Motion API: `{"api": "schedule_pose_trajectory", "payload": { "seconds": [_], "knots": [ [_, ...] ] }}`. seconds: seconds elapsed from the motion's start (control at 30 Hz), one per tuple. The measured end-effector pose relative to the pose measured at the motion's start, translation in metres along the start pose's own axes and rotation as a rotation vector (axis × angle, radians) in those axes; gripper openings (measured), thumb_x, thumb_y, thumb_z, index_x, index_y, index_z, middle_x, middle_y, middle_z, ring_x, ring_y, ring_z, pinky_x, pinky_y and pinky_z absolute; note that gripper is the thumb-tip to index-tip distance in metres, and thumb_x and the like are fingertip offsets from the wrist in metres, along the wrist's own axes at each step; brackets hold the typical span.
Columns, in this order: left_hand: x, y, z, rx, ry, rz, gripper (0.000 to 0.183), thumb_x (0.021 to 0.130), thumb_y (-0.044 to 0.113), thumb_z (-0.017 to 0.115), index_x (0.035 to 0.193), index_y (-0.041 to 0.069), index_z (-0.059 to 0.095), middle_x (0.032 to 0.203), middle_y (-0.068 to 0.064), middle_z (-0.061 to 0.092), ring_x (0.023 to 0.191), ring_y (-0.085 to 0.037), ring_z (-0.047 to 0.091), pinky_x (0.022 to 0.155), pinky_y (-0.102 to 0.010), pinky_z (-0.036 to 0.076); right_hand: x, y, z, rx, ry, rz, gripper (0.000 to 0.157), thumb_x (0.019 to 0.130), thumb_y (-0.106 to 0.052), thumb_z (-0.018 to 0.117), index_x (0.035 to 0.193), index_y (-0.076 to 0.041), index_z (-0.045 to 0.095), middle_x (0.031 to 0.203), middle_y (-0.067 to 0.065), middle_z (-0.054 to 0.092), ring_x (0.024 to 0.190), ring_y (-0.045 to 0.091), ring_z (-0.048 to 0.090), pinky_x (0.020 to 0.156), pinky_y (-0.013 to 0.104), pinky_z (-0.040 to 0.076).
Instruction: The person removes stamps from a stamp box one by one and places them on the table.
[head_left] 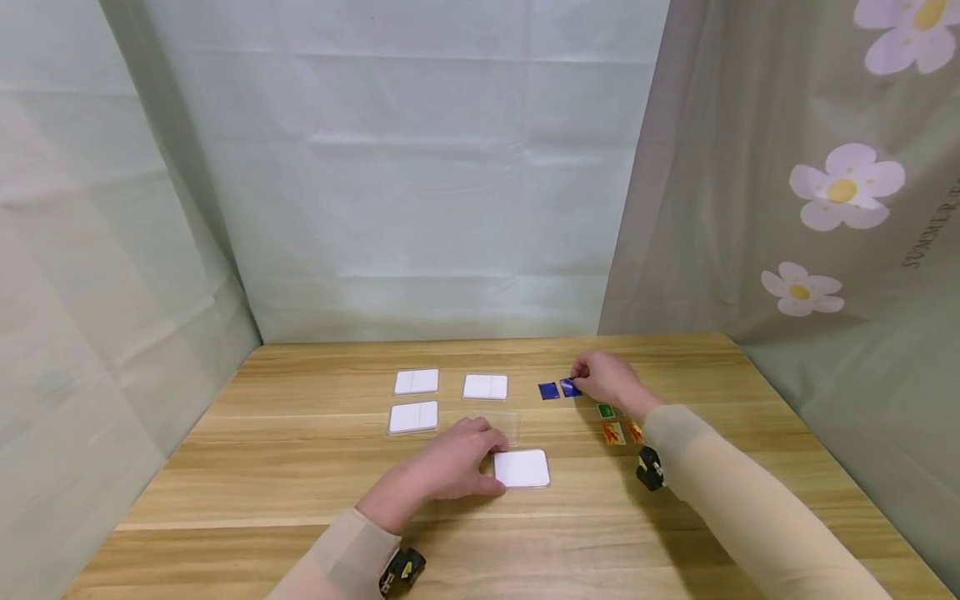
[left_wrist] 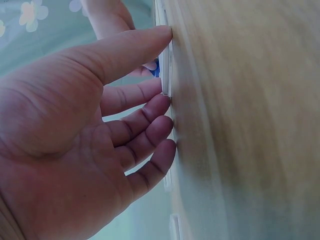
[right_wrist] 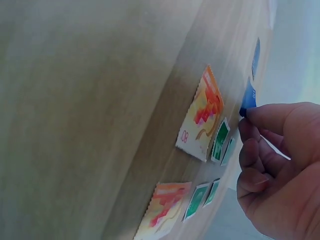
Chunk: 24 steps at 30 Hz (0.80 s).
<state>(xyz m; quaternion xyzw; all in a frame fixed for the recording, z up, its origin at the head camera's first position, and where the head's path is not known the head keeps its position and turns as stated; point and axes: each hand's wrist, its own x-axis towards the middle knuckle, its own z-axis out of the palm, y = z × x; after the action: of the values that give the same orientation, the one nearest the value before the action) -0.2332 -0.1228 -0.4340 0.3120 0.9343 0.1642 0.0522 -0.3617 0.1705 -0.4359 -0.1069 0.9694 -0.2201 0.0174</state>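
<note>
My right hand (head_left: pixel 606 377) pinches a blue stamp (right_wrist: pixel 248 97) between thumb and forefinger, close to the tabletop. Another blue stamp (head_left: pixel 549 391) lies just to its left. My left hand (head_left: pixel 459 460) holds the left end of a white card in a clear case (head_left: pixel 522 468), thumb at the near corner and forefinger at the far one. The left wrist view shows that case edge-on between thumb (left_wrist: pixel 145 42) and forefinger. Below the right hand lie green stamps (right_wrist: pixel 220 140) and orange-red stamps (right_wrist: pixel 202 117), partly hidden by the right arm in the head view.
Several white cards in clear cases (head_left: pixel 412 417) lie flat at the back left of the wooden table (head_left: pixel 247 467). A clear empty-looking case (head_left: pixel 508 425) lies just beyond the left hand. Cloth curtains (head_left: pixel 450 183) stand behind and beside the table.
</note>
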Motion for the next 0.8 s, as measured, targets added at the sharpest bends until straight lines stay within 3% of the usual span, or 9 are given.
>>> {"api": "schedule_pose_trajectory", "payload": {
  "seconds": [0.4,0.8],
  "knots": [
    [0.0002,-0.0019,0.0009,0.01,0.004,-0.004,0.051,0.088,0.034,0.096,0.128,0.011,0.076,0.122,-0.001,0.068,0.105,-0.015,0.056,0.095,-0.035,0.054,-0.0004,-0.0044,0.0037,-0.016,0.014,0.032,0.004,0.102,-0.012,0.077,0.103,-0.009,0.074,0.102,0.008,0.074,0.092,0.026,0.065,0.091,0.048,0.057],
    [0.0031,-0.0042,0.0002,0.004,0.021,0.016,0.049,0.086,0.031,0.097,0.126,0.009,0.076,0.12,-0.002,0.068,0.105,-0.017,0.058,0.095,-0.037,0.054,0.0003,-0.0019,0.0006,-0.033,0.04,-0.001,0.012,0.102,-0.014,0.075,0.112,-0.007,0.075,0.107,0.01,0.075,0.097,0.028,0.069,0.092,0.052,0.057]
  ]
}}
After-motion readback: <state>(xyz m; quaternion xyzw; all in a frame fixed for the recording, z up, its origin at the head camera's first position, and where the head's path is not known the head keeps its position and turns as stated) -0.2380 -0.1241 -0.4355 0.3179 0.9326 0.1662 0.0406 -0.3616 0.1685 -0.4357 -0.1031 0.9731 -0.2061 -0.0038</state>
